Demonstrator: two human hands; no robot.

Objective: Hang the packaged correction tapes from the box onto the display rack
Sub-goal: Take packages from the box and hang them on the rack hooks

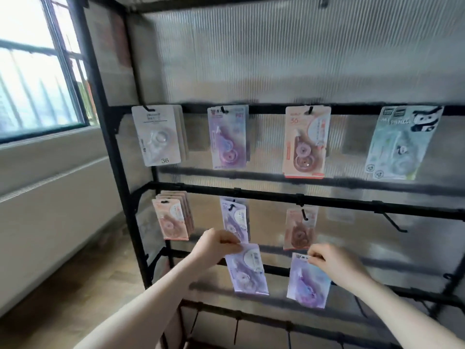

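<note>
My left hand (216,248) pinches the top edge of a purple packaged correction tape (247,270), held just below the purple packs hanging on the second row's middle hook (235,219). My right hand (332,260) pinches the top of another purple pack (308,282), which dangles in front of the black display rack (276,195). The top row carries white (157,136), purple (227,137), pink (305,142) and panda-print packs (400,142). The second row has pink packs at the left (173,217) and a pink pack (299,229) right of the purple ones. The box is out of view.
A bare black hook (395,222) sticks out at the right of the second row. Lower rails with more hooks run below my hands. A window (37,71) and a pale wall are at the left, above a wooden floor (75,298).
</note>
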